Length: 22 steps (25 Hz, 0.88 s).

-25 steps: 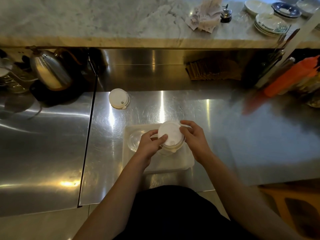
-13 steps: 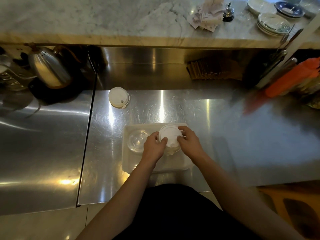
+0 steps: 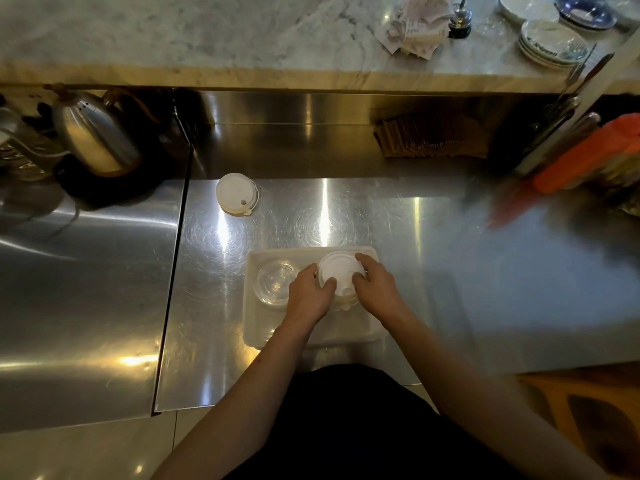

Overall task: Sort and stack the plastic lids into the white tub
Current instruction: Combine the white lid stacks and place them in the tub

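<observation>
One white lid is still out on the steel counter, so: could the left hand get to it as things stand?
Probably yes. The loose white lid lies alone on bare counter, nothing between it and the left hand. That hand must first let go of the lid stack in the white tub.

This is a café or restaurant service counter. The work surface is a long stainless steel bench (image 3: 381,237) with a steel backsplash, set below a raised marble ledge (image 3: 207,36). On the ledge lie stacked plates (image 3: 550,46) and paper slips (image 3: 412,29) (they look like order tickets). A metal gooseneck kettle (image 3: 93,136) sits at the left, and an orange squeeze bottle (image 3: 585,154) at the right.
</observation>
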### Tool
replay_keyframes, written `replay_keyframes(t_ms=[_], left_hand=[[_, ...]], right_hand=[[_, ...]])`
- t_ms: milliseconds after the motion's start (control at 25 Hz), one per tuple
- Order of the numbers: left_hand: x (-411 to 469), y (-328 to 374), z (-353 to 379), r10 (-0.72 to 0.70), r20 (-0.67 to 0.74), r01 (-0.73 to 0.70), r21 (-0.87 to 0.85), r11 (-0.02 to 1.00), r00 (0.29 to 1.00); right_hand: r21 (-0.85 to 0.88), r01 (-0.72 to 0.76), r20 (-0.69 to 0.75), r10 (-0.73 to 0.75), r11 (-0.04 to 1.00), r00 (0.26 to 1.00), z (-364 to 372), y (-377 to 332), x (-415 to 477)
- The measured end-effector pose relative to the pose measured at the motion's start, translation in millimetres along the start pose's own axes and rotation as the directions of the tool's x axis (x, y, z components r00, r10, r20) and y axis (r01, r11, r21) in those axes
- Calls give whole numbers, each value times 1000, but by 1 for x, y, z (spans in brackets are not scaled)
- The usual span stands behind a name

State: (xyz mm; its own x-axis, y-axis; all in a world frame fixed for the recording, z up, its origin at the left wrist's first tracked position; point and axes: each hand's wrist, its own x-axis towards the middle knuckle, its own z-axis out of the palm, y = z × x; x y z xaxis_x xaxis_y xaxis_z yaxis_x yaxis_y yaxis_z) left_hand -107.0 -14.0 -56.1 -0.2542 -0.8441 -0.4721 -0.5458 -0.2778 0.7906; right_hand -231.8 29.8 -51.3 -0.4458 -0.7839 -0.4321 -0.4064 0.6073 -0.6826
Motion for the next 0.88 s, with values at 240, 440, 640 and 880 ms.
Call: replay_keyframes(t_ms=[240, 440, 640, 880], left_hand=[[4, 0, -5, 2, -72, -1, 16, 1000, 997], [7, 4, -17, 41, -152, -52, -69, 996, 988], [19, 10, -45, 72, -277, -108, -119, 987, 958], [55, 20, -98, 43, -374, -104, -146, 984, 926]], right_hand=[[31, 105, -85, -102, 994, 991, -4, 4, -3], [29, 162, -149, -156, 986, 977, -10, -4, 5], [24, 233, -177, -225, 972, 958, -11, -27, 18], [-24, 272, -76, -273, 962, 959, 1, -73, 51]])
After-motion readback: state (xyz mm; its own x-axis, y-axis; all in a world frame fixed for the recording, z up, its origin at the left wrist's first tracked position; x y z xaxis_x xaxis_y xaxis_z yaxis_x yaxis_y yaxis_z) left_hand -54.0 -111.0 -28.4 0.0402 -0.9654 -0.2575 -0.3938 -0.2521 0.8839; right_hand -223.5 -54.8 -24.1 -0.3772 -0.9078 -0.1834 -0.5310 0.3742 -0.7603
